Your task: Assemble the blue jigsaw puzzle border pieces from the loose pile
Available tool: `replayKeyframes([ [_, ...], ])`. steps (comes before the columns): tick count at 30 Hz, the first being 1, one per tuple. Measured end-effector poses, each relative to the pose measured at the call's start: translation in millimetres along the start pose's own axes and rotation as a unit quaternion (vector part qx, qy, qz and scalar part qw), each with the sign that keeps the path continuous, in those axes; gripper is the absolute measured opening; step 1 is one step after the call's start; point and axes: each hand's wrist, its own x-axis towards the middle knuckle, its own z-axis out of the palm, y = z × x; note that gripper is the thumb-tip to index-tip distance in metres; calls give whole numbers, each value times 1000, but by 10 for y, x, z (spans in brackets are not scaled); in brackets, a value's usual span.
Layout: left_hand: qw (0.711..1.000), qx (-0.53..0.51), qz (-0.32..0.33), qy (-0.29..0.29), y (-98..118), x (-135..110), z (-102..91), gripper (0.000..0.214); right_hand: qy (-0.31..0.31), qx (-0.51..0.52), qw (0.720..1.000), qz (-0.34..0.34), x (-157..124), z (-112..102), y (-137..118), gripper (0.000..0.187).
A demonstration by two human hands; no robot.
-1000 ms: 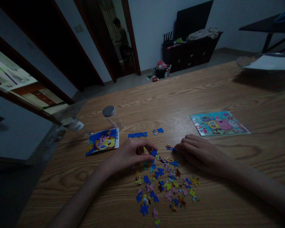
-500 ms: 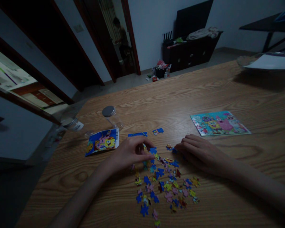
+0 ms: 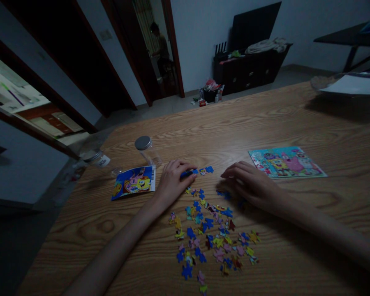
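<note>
Several loose, colourful puzzle pieces (image 3: 214,234) lie scattered on the wooden table (image 3: 265,119) in front of me. My left hand (image 3: 172,181) rests on a joined blue strip of pieces (image 3: 188,173), fingers curled and pressing on it. A small joined blue pair (image 3: 206,169) lies just right of that strip. My right hand (image 3: 249,185) hovers low over the pile's far right edge, fingers loosely bent and apart, holding nothing I can see. A finished cartoon puzzle picture (image 3: 286,161) lies beyond my right hand.
A cartoon picture card (image 3: 133,181) lies left of my left hand. Behind it stand a clear jar with a metal lid (image 3: 146,150) and another jar (image 3: 94,158) at the table's left edge. White paper (image 3: 351,85) sits far right. A person (image 3: 162,45) stands in the far doorway.
My left hand has moved away from the pile, forward onto the blue joined strip. My right hand has shifted forward and slightly left.
</note>
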Motion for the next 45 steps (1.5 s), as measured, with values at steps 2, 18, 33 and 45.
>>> replayKeyframes([
  [2, 1000, 4, 3, 8, -5, 43, 36, 23, -8, -10, 1000, -28, 140, 62, 27, 23],
  [18, 998, 7, 41, 44, -102, 62, 186, 27, -5, -69, 996, -48, 368, 362, 185, 21],
  [33, 997, -18, 63, 36, -139, 0, 141, 16, -13, -86, 994, -65, 354, 363, 160, 22],
  [45, 994, 19, 100, 37, -65, -53, 117, 21, -9, -81, 995, -66, 351, 343, 117, 24],
])
